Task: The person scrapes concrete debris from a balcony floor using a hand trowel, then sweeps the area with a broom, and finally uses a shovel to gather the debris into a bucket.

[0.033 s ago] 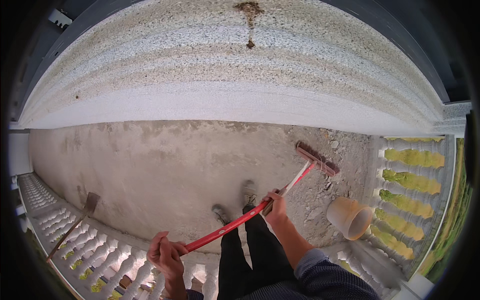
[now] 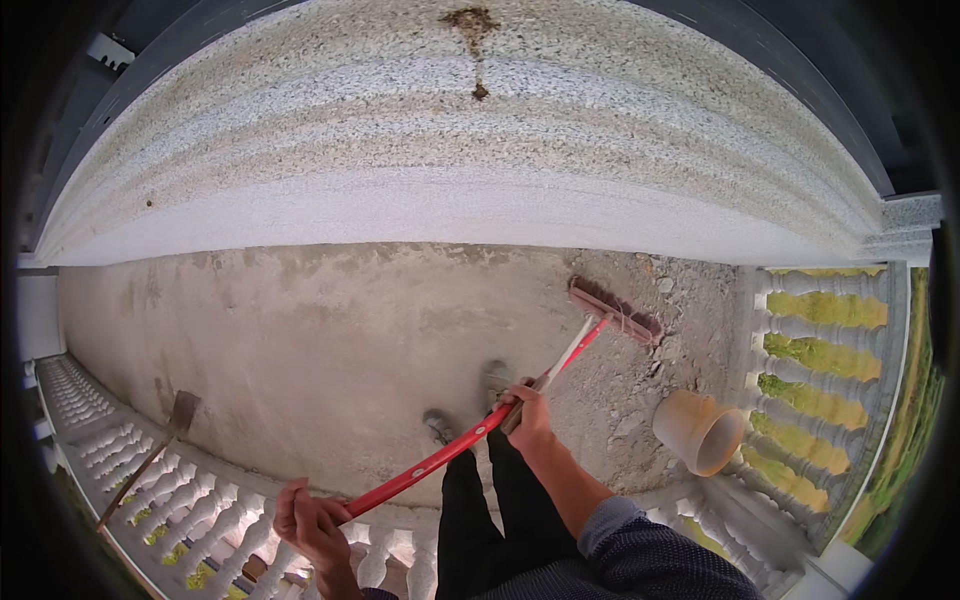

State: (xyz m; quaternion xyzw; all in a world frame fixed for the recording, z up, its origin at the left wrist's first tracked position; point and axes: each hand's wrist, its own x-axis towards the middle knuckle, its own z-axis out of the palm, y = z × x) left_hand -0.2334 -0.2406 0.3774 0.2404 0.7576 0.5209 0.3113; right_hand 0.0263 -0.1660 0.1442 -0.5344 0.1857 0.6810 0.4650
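At the far left, a long-handled tool with a flat blade (image 2: 184, 412) is leaning on the balustrade (image 2: 215, 510), blade down on the concrete floor (image 2: 300, 340), presumably parked there to stay upright and out from underfoot. Nearer the middle, the left hand (image 2: 312, 522) is curling around the top end of the broom's red handle (image 2: 425, 463), probably guiding its angle. The handle is slanting up to the right, passing in front of the legs and near the shoes (image 2: 437, 425). The right hand (image 2: 527, 415) is grasping it lower down, the wide spacing likely giving leverage and control. A pale strip (image 2: 568, 352) is running beside the red shaft below that hand; whether it is a separate stick, I cannot tell. The broom head (image 2: 612, 308) is resting on the floor at the edge of scattered rubble (image 2: 650, 375), toward the wall (image 2: 480, 205). Farther right, a whitish bucket (image 2: 680, 425) is standing near the right-hand balustrade (image 2: 825, 330), apparently set close to the debris; its inner wall is showing, but its bottom is hidden, so any contents are remaining uncertain.
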